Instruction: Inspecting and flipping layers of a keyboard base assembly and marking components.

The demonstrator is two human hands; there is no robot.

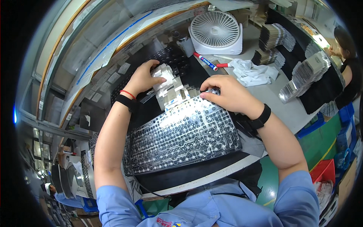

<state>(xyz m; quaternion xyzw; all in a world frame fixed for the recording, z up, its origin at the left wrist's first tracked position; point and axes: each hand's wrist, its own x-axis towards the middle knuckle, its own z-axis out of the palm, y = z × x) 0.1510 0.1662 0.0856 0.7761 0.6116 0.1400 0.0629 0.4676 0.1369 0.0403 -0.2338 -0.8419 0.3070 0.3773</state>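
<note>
A thick fanned stack of clear keyboard membrane sheets (181, 136), printed with dark dots and fine traces, lies in front of me on a black mat. Silvery-white strips (168, 85) stick out in a stepped pile from its far edge. My left hand (143, 77) is closed around the far left part of these strips, thumb on top. My right hand (228, 92) is closed at the far right edge of the stack, thumb and forefinger pinched together there. What lies under its curled fingers is partly hidden.
A white fan (215, 32) stands at the back, with markers (205, 61) and a crumpled white cloth (253, 72) before it. Bundled sheets (306, 75) are piled on the right. A red bin (323, 172) is low at right. Another person (346, 68) sits at far right.
</note>
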